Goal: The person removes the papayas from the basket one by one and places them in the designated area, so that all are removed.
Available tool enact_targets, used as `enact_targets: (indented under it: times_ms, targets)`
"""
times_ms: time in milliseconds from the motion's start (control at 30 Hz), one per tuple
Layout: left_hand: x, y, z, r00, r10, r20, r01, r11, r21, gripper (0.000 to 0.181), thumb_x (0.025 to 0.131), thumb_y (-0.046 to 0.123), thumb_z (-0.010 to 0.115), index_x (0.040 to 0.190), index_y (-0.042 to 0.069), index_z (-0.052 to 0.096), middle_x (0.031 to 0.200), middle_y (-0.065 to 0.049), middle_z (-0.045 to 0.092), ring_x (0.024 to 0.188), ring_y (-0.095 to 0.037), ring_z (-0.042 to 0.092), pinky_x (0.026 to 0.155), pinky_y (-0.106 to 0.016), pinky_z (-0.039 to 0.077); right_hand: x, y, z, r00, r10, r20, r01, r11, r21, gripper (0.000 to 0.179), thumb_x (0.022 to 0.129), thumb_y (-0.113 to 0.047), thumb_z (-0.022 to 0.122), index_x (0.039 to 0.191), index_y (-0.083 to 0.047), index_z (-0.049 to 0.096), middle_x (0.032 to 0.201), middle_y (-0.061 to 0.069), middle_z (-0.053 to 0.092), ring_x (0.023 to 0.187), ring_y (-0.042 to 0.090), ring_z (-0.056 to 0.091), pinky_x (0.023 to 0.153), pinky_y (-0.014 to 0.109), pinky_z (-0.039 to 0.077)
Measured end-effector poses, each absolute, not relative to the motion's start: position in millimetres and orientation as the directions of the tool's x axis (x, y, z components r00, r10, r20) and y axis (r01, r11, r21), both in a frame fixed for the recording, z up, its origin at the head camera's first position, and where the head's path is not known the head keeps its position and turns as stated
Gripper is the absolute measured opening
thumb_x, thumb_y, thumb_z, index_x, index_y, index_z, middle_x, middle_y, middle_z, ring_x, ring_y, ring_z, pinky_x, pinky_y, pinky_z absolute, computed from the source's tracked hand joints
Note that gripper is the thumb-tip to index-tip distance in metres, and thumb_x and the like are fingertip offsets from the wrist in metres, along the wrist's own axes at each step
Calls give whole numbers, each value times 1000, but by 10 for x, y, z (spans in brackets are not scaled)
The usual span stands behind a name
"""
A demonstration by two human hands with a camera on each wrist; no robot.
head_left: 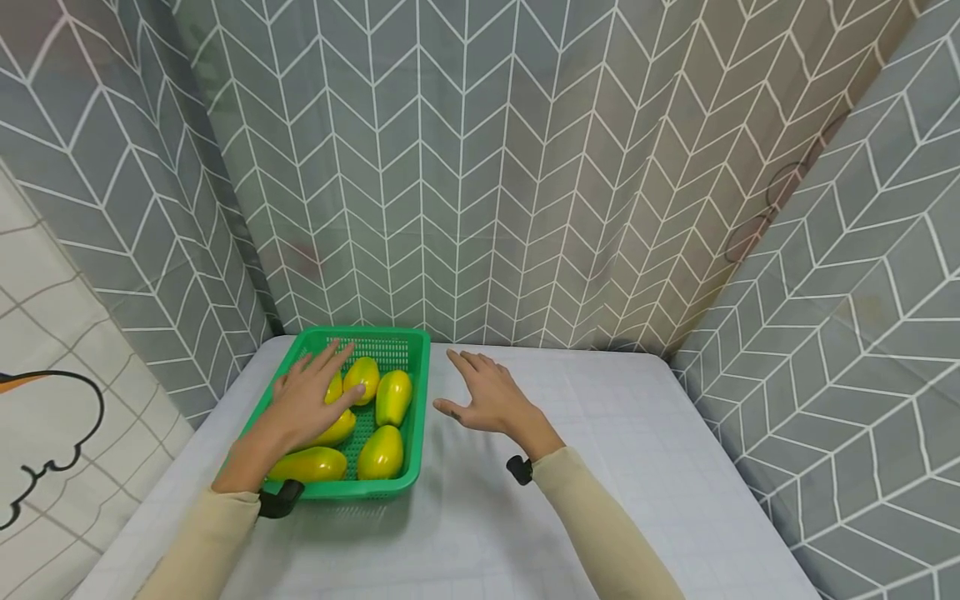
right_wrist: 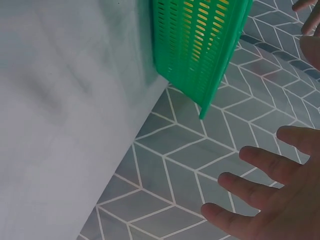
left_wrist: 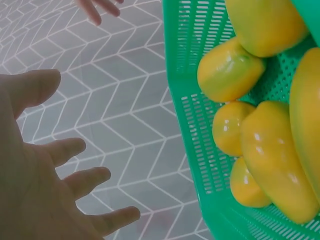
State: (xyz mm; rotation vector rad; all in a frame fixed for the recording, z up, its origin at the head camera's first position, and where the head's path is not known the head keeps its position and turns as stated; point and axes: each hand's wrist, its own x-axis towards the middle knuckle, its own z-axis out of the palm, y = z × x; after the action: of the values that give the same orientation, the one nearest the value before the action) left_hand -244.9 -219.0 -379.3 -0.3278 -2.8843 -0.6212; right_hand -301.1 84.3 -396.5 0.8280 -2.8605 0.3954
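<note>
Green basket (head_left: 360,490) with yellow-green fruits (head_left: 381,454) on bench (head_left: 585,475), head view's 8 o'clock. Left grip (head_left: 306,404) released, hiding some fruits; right grip (head_left: 487,402), 6 o'clock, also released. Left-wrist view crops basket at 3 o'clock.

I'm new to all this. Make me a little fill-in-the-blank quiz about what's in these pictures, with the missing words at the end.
1. The basket with the yellow fruits is coloured ____.
2. The left hand, over the basket, holds ____.
3. In the head view, the basket sits to the ____ of the right hand.
4. The lines on the grey backdrop are ____.

Missing words: green; nothing; left; white.
</note>
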Motion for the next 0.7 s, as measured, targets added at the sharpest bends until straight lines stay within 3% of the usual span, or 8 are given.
enact_targets:
  times_ms: [300, 700]
  targets:
    - [-2440, -2371, -3829, -959, 159, 234, 236, 906, 353, 78, 96, 60, 41, 158, 17, 19, 164, -18, 15, 141, -60, 18, 96, -83, 20, -3016, 787, -3970, -838, -507, 202, -544, 806, -235, 85, 88, -70, 47, 157, -26, 23, 159, 5, 35, 146, 28, 35, 117, 59, 29]
    - [-2300, -2627, -3901, -969, 131, 211, 202, 910, 362, 76, 98, 58, 39, 159, 23, 10, 166, -15, 11, 136, -60, 24, 89, -80, 25, -3014, 714, -3958, -838, -513, 186, -545, 790, -281, 86, 87, -71, 47, 157, -27, 20, 159, 3, 34, 146, 25, 34, 117, 58, 30]
